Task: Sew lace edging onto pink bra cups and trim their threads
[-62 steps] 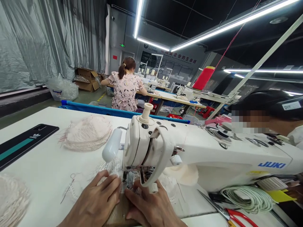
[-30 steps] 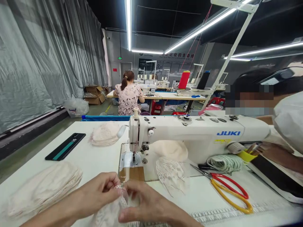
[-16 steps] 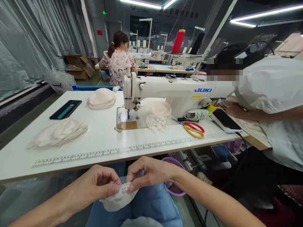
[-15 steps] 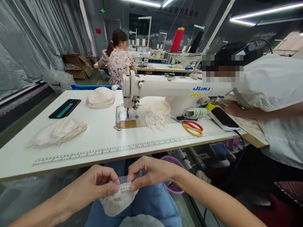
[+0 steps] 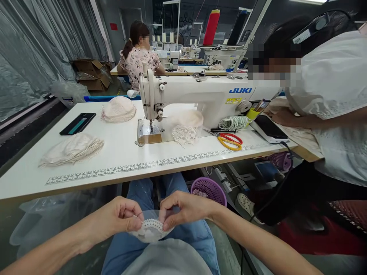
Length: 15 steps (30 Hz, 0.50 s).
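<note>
Two hands meet over your lap, below the near edge of the white sewing table [image 5: 120,173]. Far up and left of your left hand [image 5: 122,217], grey plastic sheeting [image 5: 31,49] drapes in folds over the wall, with cardboard boxes [image 5: 90,72] beyond it. On the smooth tabletop, up-left of that hand, a flat dark phone [image 5: 78,123] lies beside a fanned stack of cream lace pieces [image 5: 71,149]; a domed pile of padded cups [image 5: 118,109] sits further back. Your left hand's thumb and forefinger are pinched shut on the left end of a small white lace piece [image 5: 151,230] with a scalloped edge. Your right hand [image 5: 186,208] is pinched on its right end, so it arches between them above your blue jeans [image 5: 189,236]. Straight above stands the glossy white JUKI sewing machine [image 5: 200,95]. Up-right of your right hand, a purple mesh basket [image 5: 208,189] sits under the table, red-and-yellow scissors [image 5: 231,140] lie on top, and a person in a white top [image 5: 332,95] leans in.
</note>
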Each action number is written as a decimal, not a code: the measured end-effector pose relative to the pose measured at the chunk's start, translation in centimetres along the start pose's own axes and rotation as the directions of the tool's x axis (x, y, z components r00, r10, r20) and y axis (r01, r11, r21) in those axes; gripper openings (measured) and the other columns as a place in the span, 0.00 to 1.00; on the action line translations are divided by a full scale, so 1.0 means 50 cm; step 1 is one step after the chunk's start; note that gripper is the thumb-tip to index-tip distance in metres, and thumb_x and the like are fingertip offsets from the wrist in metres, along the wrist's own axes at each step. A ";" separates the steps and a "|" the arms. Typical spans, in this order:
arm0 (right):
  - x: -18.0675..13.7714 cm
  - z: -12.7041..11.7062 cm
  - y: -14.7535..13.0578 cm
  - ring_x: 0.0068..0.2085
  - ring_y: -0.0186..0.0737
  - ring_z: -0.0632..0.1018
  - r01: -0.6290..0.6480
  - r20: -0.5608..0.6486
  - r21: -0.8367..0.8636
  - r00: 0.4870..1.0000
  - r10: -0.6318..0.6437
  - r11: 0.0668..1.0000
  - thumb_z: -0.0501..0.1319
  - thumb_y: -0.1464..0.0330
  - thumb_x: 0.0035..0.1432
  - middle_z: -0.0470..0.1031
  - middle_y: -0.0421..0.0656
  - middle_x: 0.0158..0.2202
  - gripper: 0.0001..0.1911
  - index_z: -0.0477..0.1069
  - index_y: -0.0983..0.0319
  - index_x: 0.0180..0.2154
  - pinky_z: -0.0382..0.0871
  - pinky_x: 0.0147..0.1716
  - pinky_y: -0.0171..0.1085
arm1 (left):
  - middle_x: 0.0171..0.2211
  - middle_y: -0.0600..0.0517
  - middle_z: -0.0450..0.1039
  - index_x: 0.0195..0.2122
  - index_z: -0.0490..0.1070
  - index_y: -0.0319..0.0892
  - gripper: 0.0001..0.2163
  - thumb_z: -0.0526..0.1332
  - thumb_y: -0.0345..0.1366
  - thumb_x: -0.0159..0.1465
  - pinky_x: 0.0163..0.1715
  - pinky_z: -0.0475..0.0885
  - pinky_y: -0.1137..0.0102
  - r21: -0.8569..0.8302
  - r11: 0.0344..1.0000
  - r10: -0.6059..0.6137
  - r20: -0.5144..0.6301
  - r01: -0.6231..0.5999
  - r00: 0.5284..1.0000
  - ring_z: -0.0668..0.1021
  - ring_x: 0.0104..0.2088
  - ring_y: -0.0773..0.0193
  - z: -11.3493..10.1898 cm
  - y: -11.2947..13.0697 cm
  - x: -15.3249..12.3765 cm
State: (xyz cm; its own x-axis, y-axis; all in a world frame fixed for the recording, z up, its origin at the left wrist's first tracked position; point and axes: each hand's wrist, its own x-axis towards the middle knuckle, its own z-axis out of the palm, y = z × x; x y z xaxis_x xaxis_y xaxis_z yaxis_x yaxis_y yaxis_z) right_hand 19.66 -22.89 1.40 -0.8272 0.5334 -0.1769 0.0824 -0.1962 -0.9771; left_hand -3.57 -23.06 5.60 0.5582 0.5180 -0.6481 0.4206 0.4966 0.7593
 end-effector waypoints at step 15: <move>0.001 -0.014 0.033 0.28 0.29 0.69 0.074 0.037 -0.049 0.997 -0.072 0.996 0.67 0.55 0.45 0.68 0.38 0.26 0.20 0.73 0.67 0.30 0.65 0.30 0.27 | 0.25 0.57 0.66 0.26 0.73 0.40 0.10 0.67 0.41 0.49 0.26 0.60 0.75 0.371 0.929 0.024 -0.051 -0.003 0.998 0.67 0.27 0.66 0.003 0.030 0.028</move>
State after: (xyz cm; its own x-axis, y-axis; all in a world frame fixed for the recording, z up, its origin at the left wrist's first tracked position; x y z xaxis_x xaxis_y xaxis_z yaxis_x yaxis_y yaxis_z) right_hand 20.17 -22.61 -0.31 -0.8510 0.5152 -0.1016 0.0484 -0.1158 -0.9921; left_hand -2.07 -21.68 5.83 0.5312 0.5643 -0.6319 0.6542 0.2008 0.7292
